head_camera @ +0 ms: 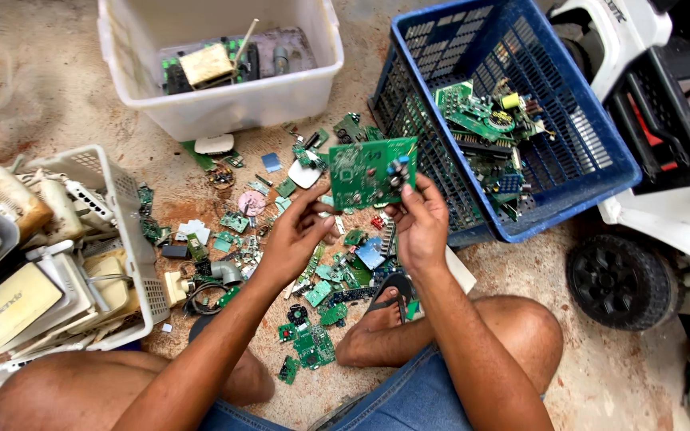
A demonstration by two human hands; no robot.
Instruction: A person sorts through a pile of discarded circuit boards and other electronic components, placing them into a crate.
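Both hands grasp one flat green circuit board [372, 171], held up between them: left hand [291, 239] pinching the lower left edge, right hand [421, 223] the lower right, apparently by thumb and fingertips. Below: scattered green board fragments [313, 287] on concrete floor [33, 80]. Blue plastic crate [592, 152] just right; white plastic tub [225, 100] behind.
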